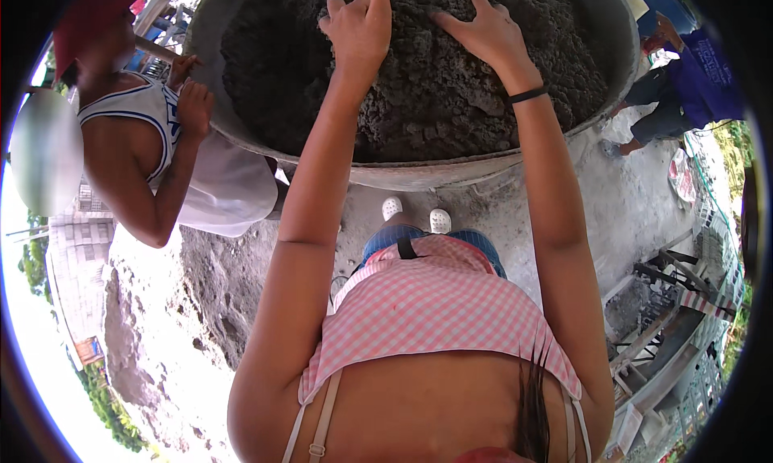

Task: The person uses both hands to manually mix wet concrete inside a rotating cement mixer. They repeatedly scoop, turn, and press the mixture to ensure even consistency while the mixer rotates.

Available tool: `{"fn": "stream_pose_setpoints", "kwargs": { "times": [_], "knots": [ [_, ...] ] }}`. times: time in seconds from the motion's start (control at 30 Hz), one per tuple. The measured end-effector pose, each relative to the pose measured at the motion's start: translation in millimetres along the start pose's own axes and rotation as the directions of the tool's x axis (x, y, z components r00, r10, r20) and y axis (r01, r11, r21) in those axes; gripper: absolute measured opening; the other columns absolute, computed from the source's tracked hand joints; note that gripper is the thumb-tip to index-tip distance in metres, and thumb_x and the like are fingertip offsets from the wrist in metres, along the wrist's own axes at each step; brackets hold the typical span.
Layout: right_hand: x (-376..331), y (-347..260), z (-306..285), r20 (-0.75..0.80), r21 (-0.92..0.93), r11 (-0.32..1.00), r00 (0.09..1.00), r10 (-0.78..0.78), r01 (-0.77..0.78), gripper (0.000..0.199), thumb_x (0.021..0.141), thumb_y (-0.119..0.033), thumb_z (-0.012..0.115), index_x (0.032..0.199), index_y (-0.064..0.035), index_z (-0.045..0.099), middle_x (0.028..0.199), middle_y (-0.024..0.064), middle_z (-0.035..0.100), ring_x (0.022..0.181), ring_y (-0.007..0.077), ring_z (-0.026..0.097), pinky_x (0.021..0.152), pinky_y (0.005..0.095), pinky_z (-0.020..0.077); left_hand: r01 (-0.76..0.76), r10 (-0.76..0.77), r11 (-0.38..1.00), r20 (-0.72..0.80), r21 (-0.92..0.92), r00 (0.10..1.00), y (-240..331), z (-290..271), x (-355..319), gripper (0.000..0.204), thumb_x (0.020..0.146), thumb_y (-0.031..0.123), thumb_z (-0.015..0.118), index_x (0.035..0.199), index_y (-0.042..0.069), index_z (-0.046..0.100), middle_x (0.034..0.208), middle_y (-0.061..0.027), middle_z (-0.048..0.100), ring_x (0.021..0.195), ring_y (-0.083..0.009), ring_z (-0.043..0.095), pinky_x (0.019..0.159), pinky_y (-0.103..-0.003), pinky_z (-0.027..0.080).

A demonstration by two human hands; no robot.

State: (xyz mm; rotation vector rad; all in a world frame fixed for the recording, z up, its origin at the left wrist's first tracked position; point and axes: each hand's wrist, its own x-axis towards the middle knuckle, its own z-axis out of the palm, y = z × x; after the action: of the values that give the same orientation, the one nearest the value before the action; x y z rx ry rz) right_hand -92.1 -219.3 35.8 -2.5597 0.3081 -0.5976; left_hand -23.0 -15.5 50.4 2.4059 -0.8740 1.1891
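The left hand [358,32], its grip unclear, and splayed right hand [493,40] touch dark mix [443,97] in a basin [439,174].

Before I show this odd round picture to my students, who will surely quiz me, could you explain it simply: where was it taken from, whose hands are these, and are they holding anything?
There is no machine here, only a person's bare hands. A wide fisheye camera on that person's head looks down, so straight edges bend near the rim and their own white clogs show below.

The left hand and right hand, with a black band at its wrist, are at the dark grey, crumbly material inside a large, round grey vat. The right fingers are spread; I see no tool in either hand, though the left fingertips are partly hidden.

Two other people stand nearby: one in a white sleeveless top at left, another in a purple-blue shirt at right.
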Motion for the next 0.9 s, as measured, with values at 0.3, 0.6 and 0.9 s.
{"fn": "stream_pose_setpoints", "kwargs": {
  "times": [0.3,0.6,0.9],
  "knots": [
    [-20.1,35.7,-11.1,0.093,-0.139,0.989,0.994,0.06,-0.047,0.07,0.082,-0.046,0.068,0.141,-0.0163,0.043,0.135,0.0331,0.04,0.103,0.0507,0.056,0.083,0.0606,0.0504,-0.008,0.144,0.908,0.292,-0.419,0.946,-8.9,32.0,27.8,0.02,0.097,0.016,0.046,0.104,0.0,0.054,0.052,-0.0104,0.04,0.043,-0.0265,0.041,0.057,-0.045,0.041],
    [-14.3,69.1,13.7,-0.073,-0.189,0.979,0.993,-0.092,0.077,0.058,0.085,-0.029,0.068,0.136,-0.0092,0.047,0.124,0.0187,0.057,0.108,0.0347,0.06,0.089,0.0459,0.0495,0.614,-0.174,0.712,0.762,-0.341,0.624,-44.7,50.7,5.6,0.056,0.09,0.053,0.047,0.108,0.003,0.065,0.108,-0.0197,0.065,0.105,-0.0352,0.059,0.084,-0.043,0.046],
    [-4.4,24.0,-9.8,0.173,0.077,0.997,0.985,0.014,-0.028,0.034,0.086,-0.006,0.062,0.118,-0.0012,0.05,0.096,0.0195,0.058,0.081,0.0332,0.061,0.07,0.0426,0.0477,0.52,-0.365,0.852,0.773,0.054,0.518,-51.4,24.6,20.9,0.069,0.089,0.047,0.049,0.135,-0.003,0.046,0.14,-0.0253,0.044,0.132,-0.0363,0.04,0.11,-0.041,0.032]
  ]
}}
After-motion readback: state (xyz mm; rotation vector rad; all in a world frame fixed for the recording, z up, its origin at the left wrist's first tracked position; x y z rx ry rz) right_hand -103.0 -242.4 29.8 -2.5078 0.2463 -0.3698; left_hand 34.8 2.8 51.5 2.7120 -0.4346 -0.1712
